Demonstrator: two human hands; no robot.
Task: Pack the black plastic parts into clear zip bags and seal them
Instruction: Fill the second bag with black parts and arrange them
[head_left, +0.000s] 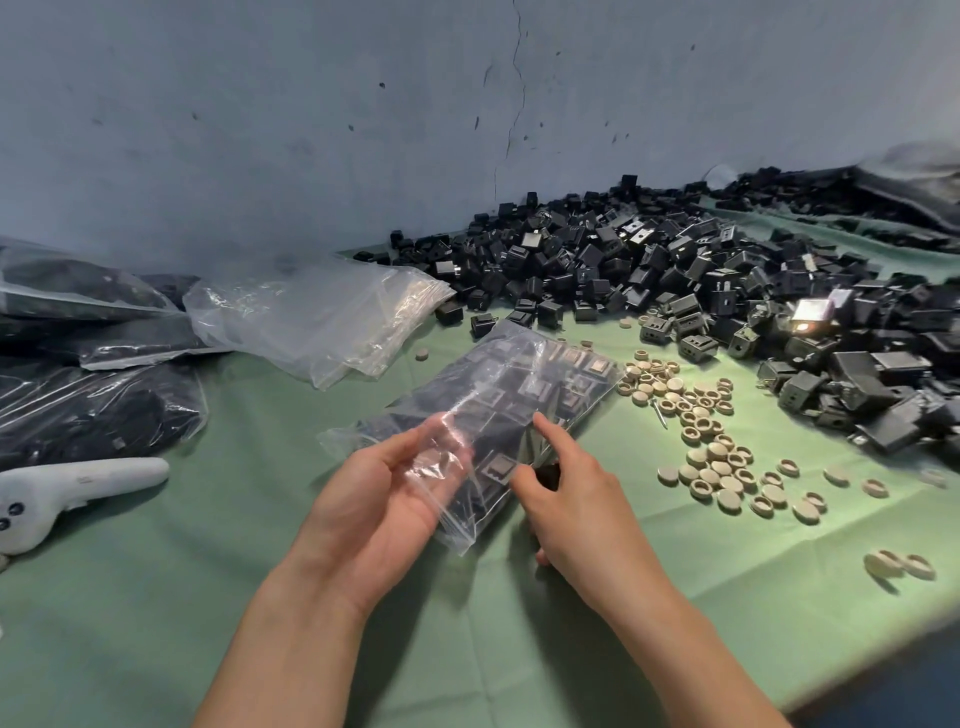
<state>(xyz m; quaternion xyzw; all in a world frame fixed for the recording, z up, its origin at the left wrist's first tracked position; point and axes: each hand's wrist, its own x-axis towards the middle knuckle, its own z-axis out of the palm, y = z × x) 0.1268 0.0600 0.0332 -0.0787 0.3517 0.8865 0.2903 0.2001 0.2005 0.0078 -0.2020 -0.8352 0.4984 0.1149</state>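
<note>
Beige caps (701, 447), white controller (78, 488) on green cloth (208, 597).

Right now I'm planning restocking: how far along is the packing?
Done: filled bags lie at the left. In hand: the left hand and right hand hold a filled zip bag; whether it is sealed, I cannot tell. Left: a big pile of loose black parts, with empty bags ready.

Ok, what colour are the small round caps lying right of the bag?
Beige: the round caps show best in the head view.

Green-clothed table (260, 597) before me: black parts heap (675, 270) far right, beige caps (711, 441) right, empty bags (322, 317), filled bags (88, 405) left, white controller (67, 488) left edge.
</note>
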